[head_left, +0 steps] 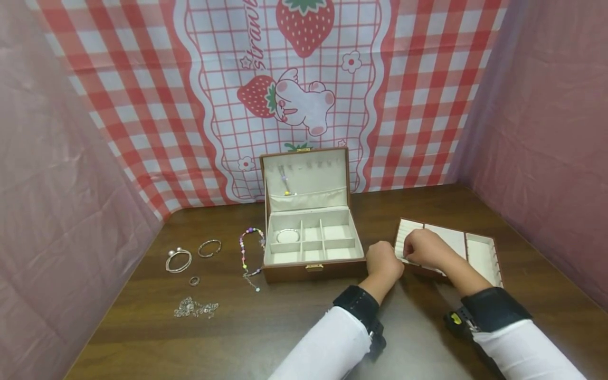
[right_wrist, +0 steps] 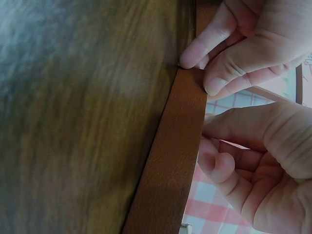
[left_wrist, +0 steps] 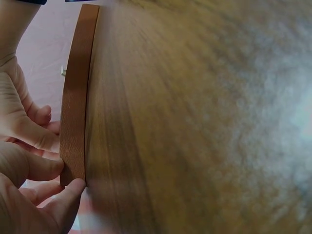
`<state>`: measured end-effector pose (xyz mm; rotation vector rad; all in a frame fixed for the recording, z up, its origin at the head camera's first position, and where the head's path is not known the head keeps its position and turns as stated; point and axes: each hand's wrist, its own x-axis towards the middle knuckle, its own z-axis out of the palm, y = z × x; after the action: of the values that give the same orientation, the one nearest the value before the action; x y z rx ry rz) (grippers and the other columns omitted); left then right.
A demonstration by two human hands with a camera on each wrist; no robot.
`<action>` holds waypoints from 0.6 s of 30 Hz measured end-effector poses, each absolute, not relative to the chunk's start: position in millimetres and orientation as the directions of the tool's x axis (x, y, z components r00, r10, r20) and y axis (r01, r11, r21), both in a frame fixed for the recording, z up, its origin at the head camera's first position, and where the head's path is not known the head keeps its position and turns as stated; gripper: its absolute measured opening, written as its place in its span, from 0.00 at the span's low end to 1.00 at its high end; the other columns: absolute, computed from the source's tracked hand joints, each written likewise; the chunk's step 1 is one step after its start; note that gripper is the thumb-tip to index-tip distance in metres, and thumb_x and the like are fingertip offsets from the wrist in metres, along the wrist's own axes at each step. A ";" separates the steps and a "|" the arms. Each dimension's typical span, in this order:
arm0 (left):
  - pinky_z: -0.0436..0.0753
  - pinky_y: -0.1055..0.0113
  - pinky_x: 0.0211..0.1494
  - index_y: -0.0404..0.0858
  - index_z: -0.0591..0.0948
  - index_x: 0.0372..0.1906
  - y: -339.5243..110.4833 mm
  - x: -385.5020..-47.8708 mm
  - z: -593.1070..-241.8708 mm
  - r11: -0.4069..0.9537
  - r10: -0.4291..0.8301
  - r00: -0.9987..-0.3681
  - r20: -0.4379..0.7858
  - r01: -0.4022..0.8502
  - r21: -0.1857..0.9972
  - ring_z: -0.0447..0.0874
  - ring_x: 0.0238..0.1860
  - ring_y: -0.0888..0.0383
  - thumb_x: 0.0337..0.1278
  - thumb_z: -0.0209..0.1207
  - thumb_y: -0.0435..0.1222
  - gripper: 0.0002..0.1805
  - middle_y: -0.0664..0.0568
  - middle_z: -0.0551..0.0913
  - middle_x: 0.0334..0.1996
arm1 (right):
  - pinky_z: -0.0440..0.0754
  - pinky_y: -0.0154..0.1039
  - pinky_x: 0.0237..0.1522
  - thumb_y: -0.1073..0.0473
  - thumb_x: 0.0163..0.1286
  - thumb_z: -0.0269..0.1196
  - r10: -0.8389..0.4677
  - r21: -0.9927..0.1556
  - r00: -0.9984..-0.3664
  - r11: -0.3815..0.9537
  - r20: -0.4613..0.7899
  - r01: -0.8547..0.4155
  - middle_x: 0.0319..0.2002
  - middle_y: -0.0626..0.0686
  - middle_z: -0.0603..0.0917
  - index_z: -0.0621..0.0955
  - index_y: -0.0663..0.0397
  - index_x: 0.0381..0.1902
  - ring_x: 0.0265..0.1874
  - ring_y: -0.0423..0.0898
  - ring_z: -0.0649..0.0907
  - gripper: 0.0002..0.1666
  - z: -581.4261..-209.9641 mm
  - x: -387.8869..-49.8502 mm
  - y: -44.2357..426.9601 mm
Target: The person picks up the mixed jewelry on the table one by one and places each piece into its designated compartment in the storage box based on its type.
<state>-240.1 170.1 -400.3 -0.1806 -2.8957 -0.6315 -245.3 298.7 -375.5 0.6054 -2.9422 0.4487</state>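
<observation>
A brown-sided jewelry tray (head_left: pixel 481 258) with cream compartments and ring slots lies at the right of the table. My left hand (head_left: pixel 383 262) grips its near left corner; the left wrist view shows thumb and fingers of that hand (left_wrist: pixel 39 190) pinching the brown side wall (left_wrist: pixel 75 97). Over the ring slots (head_left: pixel 407 228) is my right hand (head_left: pixel 429 248), its fingers curled and bent down. In the right wrist view, the right hand's (right_wrist: pixel 263 165) thumb and fingertips come together behind the tray wall (right_wrist: pixel 173 141). Whatever lies between them is hidden.
Left of the tray stands an open jewelry box (head_left: pixel 313 272) with a bracelet (head_left: pixel 287 230) in one compartment. A beaded necklace (head_left: pixel 243 250) lies beside it. Farther left are a pearl bracelet (head_left: pixel 179 269), a bangle (head_left: pixel 209 255), a ring (head_left: pixel 194 281) and a silver chain (head_left: pixel 195 307).
</observation>
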 end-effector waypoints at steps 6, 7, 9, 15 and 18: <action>0.78 0.70 0.26 0.45 0.78 0.11 170.1 -240.6 -400.7 0.903 0.085 -0.977 0.197 0.159 0.399 0.84 0.26 0.59 0.31 0.73 0.39 0.13 0.55 0.83 0.19 | 0.75 0.42 0.26 0.71 0.45 0.66 -0.370 -0.255 -0.916 0.881 0.158 -0.399 0.18 0.42 0.76 0.80 0.52 0.16 0.20 0.41 0.73 0.10 -373.3 -246.1 297.6; 0.78 0.70 0.26 0.45 0.79 0.12 170.3 -240.6 -401.0 0.904 0.088 -0.976 0.197 0.161 0.396 0.83 0.26 0.59 0.31 0.73 0.39 0.12 0.55 0.83 0.19 | 0.76 0.42 0.27 0.71 0.46 0.66 -0.369 -0.253 -0.916 0.882 0.158 -0.398 0.18 0.43 0.77 0.80 0.52 0.16 0.20 0.41 0.73 0.09 -372.3 -246.1 297.6; 0.78 0.70 0.27 0.44 0.81 0.15 170.9 -240.1 -400.9 0.911 0.093 -0.978 0.189 0.160 0.380 0.83 0.27 0.60 0.31 0.73 0.40 0.10 0.55 0.83 0.20 | 0.77 0.44 0.28 0.70 0.46 0.67 -0.367 -0.251 -0.917 0.883 0.158 -0.397 0.19 0.44 0.78 0.82 0.54 0.17 0.21 0.42 0.75 0.07 -369.3 -245.5 298.1; 0.76 0.70 0.25 0.43 0.84 0.23 173.7 -239.3 -400.2 0.937 0.116 -0.983 0.145 0.156 0.312 0.82 0.27 0.61 0.32 0.74 0.43 0.11 0.56 0.83 0.22 | 0.80 0.46 0.29 0.70 0.51 0.67 -0.346 -0.274 -0.924 0.884 0.161 -0.378 0.21 0.46 0.82 0.84 0.58 0.22 0.22 0.43 0.78 0.04 -355.5 -244.6 296.6; 0.76 0.69 0.26 0.44 0.85 0.24 175.5 -236.6 -395.9 0.942 0.129 -0.984 0.122 0.160 0.294 0.82 0.28 0.60 0.33 0.73 0.45 0.12 0.56 0.83 0.23 | 0.79 0.46 0.28 0.70 0.51 0.68 -0.344 -0.271 -0.921 0.883 0.182 -0.383 0.21 0.46 0.82 0.84 0.58 0.23 0.22 0.43 0.78 0.03 -348.7 -242.6 294.9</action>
<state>-236.6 175.5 -395.9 -0.2237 -2.9962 -0.4660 -242.6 294.9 -348.7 0.5670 -2.9223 0.4605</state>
